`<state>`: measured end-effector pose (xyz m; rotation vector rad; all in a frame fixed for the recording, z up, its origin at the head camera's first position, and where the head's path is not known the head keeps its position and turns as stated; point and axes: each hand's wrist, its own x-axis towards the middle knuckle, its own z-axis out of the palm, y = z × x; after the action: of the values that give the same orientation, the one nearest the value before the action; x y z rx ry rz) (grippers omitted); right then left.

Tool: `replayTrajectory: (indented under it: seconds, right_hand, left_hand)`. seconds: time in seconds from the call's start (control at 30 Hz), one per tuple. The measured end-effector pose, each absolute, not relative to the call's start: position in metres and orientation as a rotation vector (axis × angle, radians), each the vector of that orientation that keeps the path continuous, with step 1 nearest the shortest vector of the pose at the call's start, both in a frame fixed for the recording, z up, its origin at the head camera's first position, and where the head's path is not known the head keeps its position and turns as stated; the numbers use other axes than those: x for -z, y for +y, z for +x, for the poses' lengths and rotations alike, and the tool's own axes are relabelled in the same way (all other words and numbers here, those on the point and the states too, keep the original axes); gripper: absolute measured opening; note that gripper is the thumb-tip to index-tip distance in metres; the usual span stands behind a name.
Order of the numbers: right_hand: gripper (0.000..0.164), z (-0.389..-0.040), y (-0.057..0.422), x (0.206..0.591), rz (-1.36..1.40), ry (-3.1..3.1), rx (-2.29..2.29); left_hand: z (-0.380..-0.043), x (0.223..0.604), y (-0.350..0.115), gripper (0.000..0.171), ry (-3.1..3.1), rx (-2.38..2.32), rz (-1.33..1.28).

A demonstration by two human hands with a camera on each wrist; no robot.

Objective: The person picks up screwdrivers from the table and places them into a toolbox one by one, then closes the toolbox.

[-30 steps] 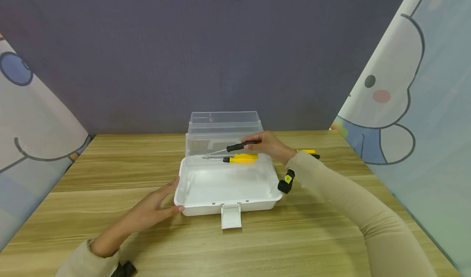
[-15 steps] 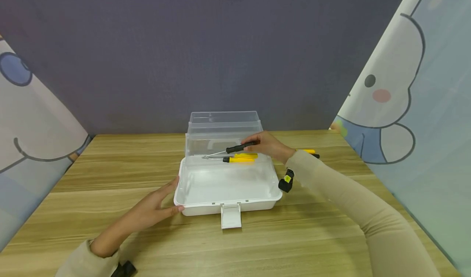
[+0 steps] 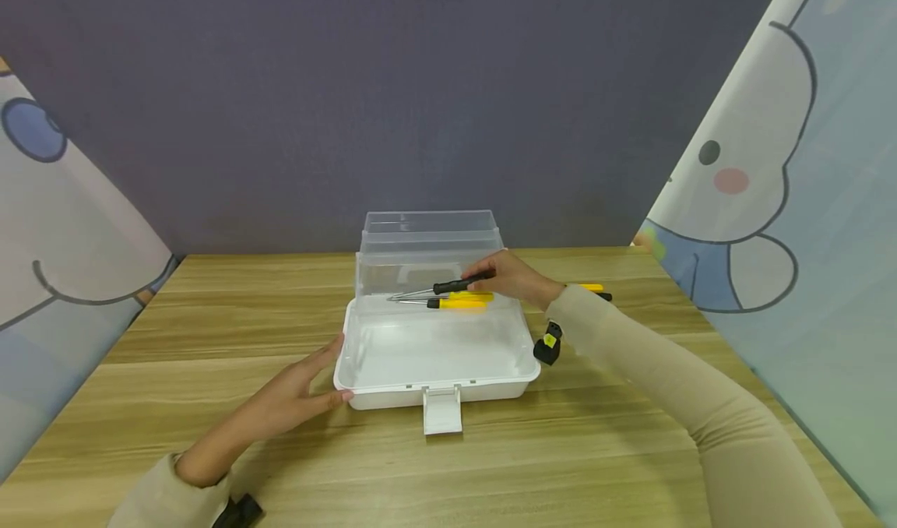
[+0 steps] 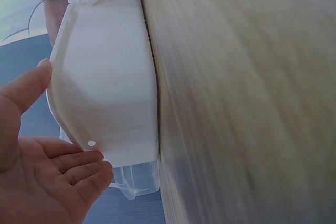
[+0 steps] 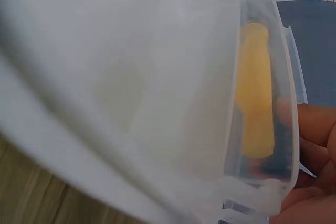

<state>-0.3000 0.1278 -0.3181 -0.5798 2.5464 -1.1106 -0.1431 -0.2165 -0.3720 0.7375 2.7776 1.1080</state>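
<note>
A white toolbox (image 3: pixel 437 397) stands on the table with its clear tray section (image 3: pixel 429 240) raised at the back. My left hand (image 3: pixel 297 396) touches its front left corner, thumb at the rim and fingers against the side, fairly straight in the left wrist view. Over the rear of the box, my right hand (image 3: pixel 515 279) pinches the black handle of a screwdriver (image 3: pixel 455 286), its shaft pointing left. Just in front of it lie two yellow-handled screwdrivers (image 3: pixel 459 304). Through clear plastic in the right wrist view shows a yellow handle (image 5: pixel 256 93), beside my right fingers.
More yellow and black handles (image 3: pixel 592 287) lie on the table behind my right wrist, partly hidden. The box's white latch (image 3: pixel 442 411) hangs down in front. A dark wall (image 3: pixel 392 107) rises behind the wooden table (image 3: pixel 420 481).
My right hand has lowered the black-handled screwdriver slightly toward the yellow-handled ones. My left hand has stayed at the box corner. The head view has shifted a little.
</note>
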Motion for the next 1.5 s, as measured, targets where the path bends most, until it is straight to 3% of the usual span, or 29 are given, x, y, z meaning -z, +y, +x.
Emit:
replayTrajectory:
  seconds: [1.5]
  right_hand:
    - [0.028,-0.2945,0.1253,0.3155,-0.692,2.575,1.027]
  left_hand:
    - [-0.1439,0.3705,-0.2167,0.083,2.773,-1.100,0.726]
